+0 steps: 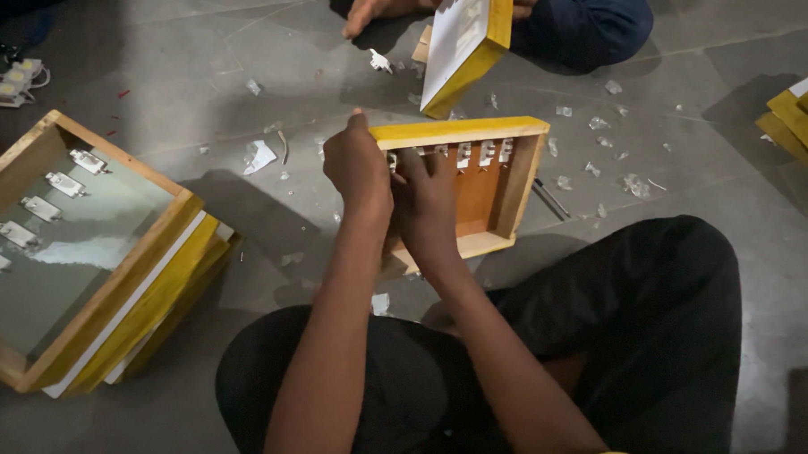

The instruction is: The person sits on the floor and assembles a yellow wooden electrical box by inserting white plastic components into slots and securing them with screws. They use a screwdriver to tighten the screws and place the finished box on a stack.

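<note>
Gripping yellow wooden frame (474, 175); both hands (393, 178) inside.

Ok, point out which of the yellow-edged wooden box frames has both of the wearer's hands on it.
The box frame at centre, propped on edge: left hand grips its top corner, right hand reaches inside. The left stack and the co-worker's frame are untouched by the wearer.

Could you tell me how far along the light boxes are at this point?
Looks done: the box on the left stack has its row of modules along the base. In hand: left hand steadies the yellow-edged frame, right hand at its module row. Left: a loose module string lies on the floor.
</note>
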